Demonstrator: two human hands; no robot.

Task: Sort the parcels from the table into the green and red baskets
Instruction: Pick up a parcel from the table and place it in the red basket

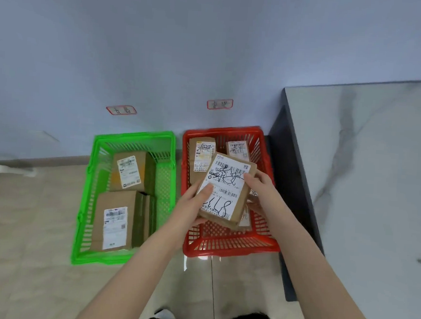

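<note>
A brown cardboard parcel (227, 190) with a white label and black handwriting hangs above the red basket (231, 245). My left hand (193, 208) grips its left edge, thumb on the label. My right hand (262, 190) grips its right edge. Several labelled parcels (201, 153) lie in the red basket behind it, partly hidden. The green basket (85, 225) to the left holds two brown parcels, one at the back (131, 171) and one at the front (115, 222).
Both baskets stand on a beige tiled floor against a pale blue wall with two small red-framed tags (121, 109). A grey marble table (368, 170) fills the right side, its dark edge beside the red basket.
</note>
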